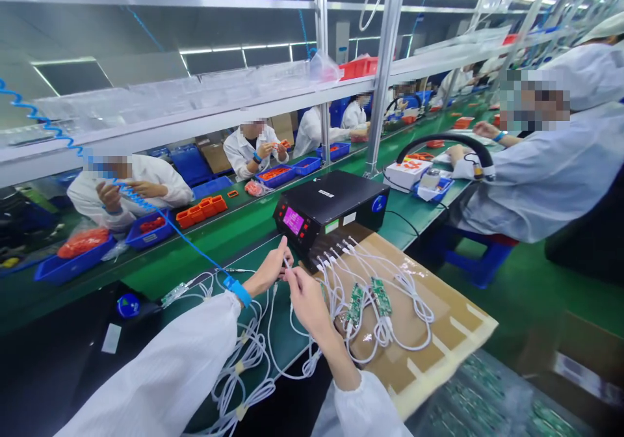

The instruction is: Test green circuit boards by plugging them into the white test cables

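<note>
My left hand (271, 269), with a blue wrist strap (237, 291) behind it, is closed with the thumb pointing up. Against it, my right hand (308, 299) pinches with thumb and forefinger. Between both sets of fingertips shows a small pale piece (286, 263), mostly hidden, too small to identify. Just below the hands, a white cable (271, 323) runs down to coiled white cables (244, 352) on the green bench. To the right, two green circuit boards (354, 305) with white cables attached lie on a brown board (419, 359).
A black tester box (336, 203) with a lit screen stands beyond my hands, several white cables before it. Another black box (112, 352) is at left. A blue coiled cord (180, 235) reaches my strap. Co-workers sit along the green conveyor (244, 222), and one person (546, 164) at right.
</note>
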The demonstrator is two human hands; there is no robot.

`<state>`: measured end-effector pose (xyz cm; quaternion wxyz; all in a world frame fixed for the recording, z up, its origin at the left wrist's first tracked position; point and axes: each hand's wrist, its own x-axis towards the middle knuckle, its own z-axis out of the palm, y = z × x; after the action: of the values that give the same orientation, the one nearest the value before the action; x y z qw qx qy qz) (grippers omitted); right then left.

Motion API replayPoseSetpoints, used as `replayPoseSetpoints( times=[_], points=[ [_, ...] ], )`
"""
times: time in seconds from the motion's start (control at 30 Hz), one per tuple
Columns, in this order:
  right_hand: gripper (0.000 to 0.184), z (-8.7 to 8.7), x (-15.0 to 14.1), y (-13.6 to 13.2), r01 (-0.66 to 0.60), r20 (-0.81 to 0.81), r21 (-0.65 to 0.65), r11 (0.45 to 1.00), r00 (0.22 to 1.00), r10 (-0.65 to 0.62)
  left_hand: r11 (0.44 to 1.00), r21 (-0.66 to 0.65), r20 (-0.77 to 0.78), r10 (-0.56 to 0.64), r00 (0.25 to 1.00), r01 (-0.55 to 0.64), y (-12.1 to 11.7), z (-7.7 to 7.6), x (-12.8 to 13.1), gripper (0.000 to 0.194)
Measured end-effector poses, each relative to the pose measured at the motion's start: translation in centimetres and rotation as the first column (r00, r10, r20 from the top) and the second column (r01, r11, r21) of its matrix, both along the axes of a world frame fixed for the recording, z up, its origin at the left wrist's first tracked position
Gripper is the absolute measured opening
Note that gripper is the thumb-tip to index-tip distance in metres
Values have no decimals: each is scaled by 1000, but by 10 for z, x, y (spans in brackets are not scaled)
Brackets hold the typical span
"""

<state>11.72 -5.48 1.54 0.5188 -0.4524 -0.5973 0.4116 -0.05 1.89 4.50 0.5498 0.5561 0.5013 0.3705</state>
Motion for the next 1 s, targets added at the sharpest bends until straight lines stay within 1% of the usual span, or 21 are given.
replayPoseSetpoints(
  times=[0.1, 0.2, 0.27, 0.33, 0.37, 0.4, 0.47, 0.53, 0.57, 0.63, 0.7, 0.77, 0.83, 0.9, 0.97, 1.0],
  points=[
    [43, 0, -8, -7, 44, 67, 33, 998, 997, -46, 999, -5, 59, 39, 997, -39, 7, -2, 5, 73],
    [43, -3, -10, -16, 76, 42, 17, 997, 996, -77, 995, -9, 98, 95, 991, -95, 14, -3, 6, 72],
    [44, -5, -10, -24, 74, 9, -3, 997, 997, -74, 983, -21, 162, 184, 969, -183, 21, 3, 3, 72],
    [45, -8, -12, -32, 70, -8, -26, 997, 998, -70, 958, -37, 249, 284, 926, -284, 30, 15, -4, 73],
    [46, -10, -14, -34, 79, -9, -36, 996, 997, -79, 949, -45, 284, 312, 907, -312, 34, 21, -8, 74],
    [47, -12, -17, -35, 98, -7, -47, 994, 995, -98, 946, -63, 316, 321, 893, -318, 37, 27, -12, 73],
    [45, -17, -25, -30, 157, 32, -68, 985, 987, -155, 955, -140, 383, 295, 875, -261, 41, 36, -17, 70],
    [36, -22, -32, -18, 191, 133, -80, 978, 975, -179, 960, -209, 436, 260, 862, -184, 39, 36, -17, 66],
    [32, -23, -35, -12, 181, 195, -78, 980, 967, -163, 961, -226, 444, 248, 861, -161, 36, 34, -16, 65],
    [27, -24, -39, -1, 115, 308, -63, 991, 947, -90, 961, -225, 424, 248, 871, -164, 31, 27, -10, 63],
    [31, -21, -39, 5, 55, 387, -55, 997, 921, -29, 955, -221, 396, 273, 877, -197, 29, 19, -6, 61],
    [32, -16, -38, 3, 43, 453, -71, 997, 892, -7, 940, -230, 371, 324, 870, -251, 34, 15, -6, 58],
    [32, -12, -37, -4, 45, 518, -102, 994, 855, 15, 916, -234, 349, 391, 851, -325, 45, 20, -12, 56],
    [31, -11, -37, -11, 37, 580, -141, 989, 813, 52, 891, -218, 338, 453, 825, -399, 59, 31, -23, 55],
    [30, -13, -38, -17, 50, 635, -189, 981, 768, 83, 876, -196, 326, 482, 813, -441, 72, 42, -36, 55],
    [31, -14, -39, -17, 68, 657, -210, 975, 748, 89, 877, -189, 311, 480, 820, -442, 75, 46, -41, 53]
  ],
)
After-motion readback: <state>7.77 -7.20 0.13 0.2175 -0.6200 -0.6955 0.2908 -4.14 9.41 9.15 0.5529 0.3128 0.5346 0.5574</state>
